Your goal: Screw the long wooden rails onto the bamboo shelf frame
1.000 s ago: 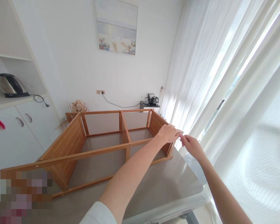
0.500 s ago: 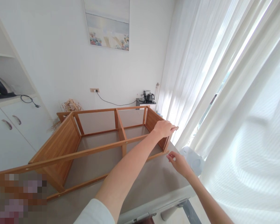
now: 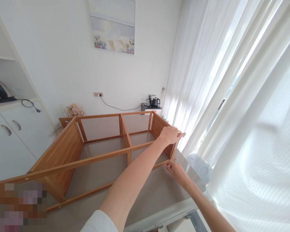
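Observation:
A wooden shelf frame [image 3: 91, 158] lies on its side on a grey-topped table [image 3: 157, 190]. My left hand [image 3: 170, 134] reaches across it, with fingers wrapped round the right end of its upper front rail. Lower down, my right hand [image 3: 176, 172] is close to the right end of the bottom front rail, its fingertips pinched together. A tiny slim piece [image 3: 162, 169] shows just beyond those fingertips; I cannot tell what it is or whether they hold it. My left forearm hides part of the frame.
White curtains [image 3: 198, 77] hang along the right side, with a pale plastic object [image 3: 200, 166] below them. At the back, a coffee maker and kettle [image 3: 154, 101] stand on a small cabinet. Dried stalks [image 3: 73, 110] are behind the frame. A pixelated patch covers the lower left.
My right hand has moved left and slightly down, closer to the bottom rail. My left hand keeps its grip on the upper rail. The view has shifted slightly.

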`<action>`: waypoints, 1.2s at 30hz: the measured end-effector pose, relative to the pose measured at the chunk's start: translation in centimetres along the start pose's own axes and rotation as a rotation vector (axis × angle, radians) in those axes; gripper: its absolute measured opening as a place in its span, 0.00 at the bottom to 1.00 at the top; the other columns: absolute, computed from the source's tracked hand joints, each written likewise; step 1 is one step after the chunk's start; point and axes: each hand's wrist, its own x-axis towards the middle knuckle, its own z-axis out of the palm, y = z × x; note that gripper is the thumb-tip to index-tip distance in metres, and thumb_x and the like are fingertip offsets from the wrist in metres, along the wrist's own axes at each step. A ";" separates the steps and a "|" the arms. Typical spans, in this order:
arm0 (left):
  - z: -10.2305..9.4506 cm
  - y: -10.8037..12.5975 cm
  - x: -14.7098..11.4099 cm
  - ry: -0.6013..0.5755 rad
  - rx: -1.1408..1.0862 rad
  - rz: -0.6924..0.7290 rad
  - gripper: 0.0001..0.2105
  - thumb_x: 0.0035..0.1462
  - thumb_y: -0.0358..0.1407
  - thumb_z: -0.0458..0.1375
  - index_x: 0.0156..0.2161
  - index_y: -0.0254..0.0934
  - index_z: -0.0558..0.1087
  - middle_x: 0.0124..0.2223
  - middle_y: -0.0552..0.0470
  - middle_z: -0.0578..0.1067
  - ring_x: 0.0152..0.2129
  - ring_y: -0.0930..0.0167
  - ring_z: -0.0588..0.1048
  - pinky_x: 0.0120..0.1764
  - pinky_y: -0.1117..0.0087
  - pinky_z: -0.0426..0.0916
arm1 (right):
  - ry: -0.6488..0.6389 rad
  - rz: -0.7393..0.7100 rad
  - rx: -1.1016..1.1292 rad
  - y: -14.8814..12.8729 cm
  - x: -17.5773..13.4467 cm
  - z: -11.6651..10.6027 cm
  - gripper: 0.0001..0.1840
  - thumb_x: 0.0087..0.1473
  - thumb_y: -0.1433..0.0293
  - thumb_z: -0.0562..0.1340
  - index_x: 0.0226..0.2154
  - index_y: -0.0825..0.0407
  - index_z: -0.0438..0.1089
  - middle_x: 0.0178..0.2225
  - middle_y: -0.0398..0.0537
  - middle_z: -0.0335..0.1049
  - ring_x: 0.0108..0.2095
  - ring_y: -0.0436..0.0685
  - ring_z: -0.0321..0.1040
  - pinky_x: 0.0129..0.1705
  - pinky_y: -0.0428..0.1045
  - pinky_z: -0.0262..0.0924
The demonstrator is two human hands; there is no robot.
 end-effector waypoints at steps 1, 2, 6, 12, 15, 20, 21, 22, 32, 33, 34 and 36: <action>0.0 0.0 0.0 0.010 -0.001 -0.004 0.18 0.65 0.47 0.47 0.47 0.46 0.77 0.47 0.49 0.77 0.42 0.60 0.76 0.41 0.61 0.71 | 0.031 0.016 -0.005 0.1 -0.1 -1.0 0.23 0.65 0.54 0.48 0.30 0.48 0.69 0.27 0.48 0.72 0.30 0.60 0.72 0.34 0.51 0.59; 0.1 0.0 0.0 0.016 0.000 -0.008 0.17 0.64 0.46 0.48 0.45 0.45 0.77 0.46 0.48 0.78 0.42 0.60 0.77 0.40 0.61 0.71 | 0.083 0.047 -0.013 0.2 -0.2 -2.3 0.25 0.66 0.52 0.45 0.30 0.47 0.68 0.24 0.47 0.70 0.28 0.60 0.71 0.32 0.51 0.58; 0.1 0.0 -0.1 0.020 0.002 0.000 0.13 0.61 0.43 0.50 0.40 0.43 0.76 0.42 0.49 0.78 0.39 0.61 0.77 0.38 0.63 0.71 | 0.445 0.213 0.021 0.4 0.7 -8.2 0.25 0.62 0.45 0.49 0.42 0.46 0.68 0.25 0.43 0.71 0.24 0.58 0.70 0.30 0.49 0.58; -0.2 0.1 -0.1 0.006 -0.021 0.007 0.10 0.59 0.41 0.51 0.39 0.42 0.73 0.43 0.50 0.77 0.40 0.62 0.77 0.39 0.63 0.71 | 0.548 0.142 0.110 -0.7 3.7 -11.6 0.24 0.59 0.45 0.54 0.43 0.48 0.66 0.37 0.49 0.77 0.30 0.58 0.74 0.35 0.51 0.63; -0.1 0.1 -0.1 -0.008 -0.060 -0.016 0.11 0.60 0.44 0.52 0.41 0.42 0.72 0.45 0.50 0.77 0.41 0.62 0.77 0.41 0.62 0.72 | 0.613 0.120 0.134 -1.1 4.4 -11.4 0.22 0.59 0.47 0.55 0.37 0.48 0.68 0.38 0.49 0.77 0.32 0.59 0.75 0.36 0.51 0.65; 0.3 -0.2 0.0 0.009 -0.119 -0.001 0.12 0.60 0.43 0.52 0.44 0.42 0.72 0.49 0.49 0.76 0.47 0.63 0.74 0.44 0.65 0.71 | 0.619 0.098 0.136 -0.9 4.7 -11.4 0.20 0.58 0.48 0.58 0.37 0.47 0.68 0.37 0.47 0.78 0.35 0.58 0.75 0.38 0.52 0.68; 0.3 -0.3 0.0 0.011 -0.126 0.008 0.12 0.61 0.43 0.52 0.44 0.42 0.72 0.49 0.49 0.76 0.48 0.64 0.74 0.45 0.65 0.71 | 0.613 0.091 0.136 -0.9 4.7 -11.5 0.20 0.58 0.48 0.58 0.38 0.47 0.69 0.37 0.47 0.78 0.35 0.58 0.75 0.38 0.52 0.68; 0.4 -0.3 0.0 0.013 -0.129 0.017 0.12 0.61 0.43 0.52 0.44 0.42 0.73 0.50 0.50 0.76 0.48 0.64 0.74 0.45 0.66 0.71 | 0.605 0.086 0.139 -0.8 4.7 -11.7 0.20 0.58 0.48 0.58 0.38 0.46 0.69 0.37 0.47 0.78 0.36 0.58 0.75 0.38 0.51 0.68; -0.3 -0.3 0.1 -0.045 -0.080 0.022 0.13 0.62 0.41 0.50 0.42 0.42 0.75 0.49 0.50 0.75 0.44 0.64 0.76 0.43 0.63 0.72 | 0.531 0.088 0.248 -0.7 4.8 -11.9 0.24 0.59 0.45 0.55 0.36 0.47 0.70 0.34 0.47 0.78 0.35 0.58 0.76 0.37 0.50 0.67; -0.4 -0.1 0.1 -0.053 -0.061 0.025 0.13 0.62 0.41 0.49 0.41 0.42 0.75 0.48 0.49 0.75 0.42 0.64 0.76 0.42 0.63 0.72 | 0.527 0.089 0.249 -0.6 4.8 -11.8 0.24 0.59 0.45 0.55 0.36 0.47 0.69 0.33 0.47 0.78 0.34 0.58 0.76 0.36 0.50 0.67; -0.4 0.0 0.1 -0.056 -0.044 0.027 0.13 0.62 0.40 0.49 0.42 0.42 0.75 0.48 0.48 0.75 0.42 0.63 0.76 0.41 0.63 0.72 | 0.522 0.095 0.245 -0.6 4.9 -11.8 0.24 0.59 0.45 0.55 0.36 0.47 0.69 0.33 0.47 0.78 0.33 0.57 0.75 0.36 0.50 0.66; -0.5 0.3 0.0 -0.040 -0.016 0.035 0.14 0.63 0.39 0.47 0.48 0.44 0.73 0.48 0.48 0.74 0.42 0.62 0.77 0.41 0.61 0.73 | 0.508 0.104 0.243 -0.5 4.9 -11.7 0.24 0.59 0.45 0.55 0.36 0.47 0.69 0.31 0.46 0.78 0.31 0.57 0.75 0.35 0.50 0.64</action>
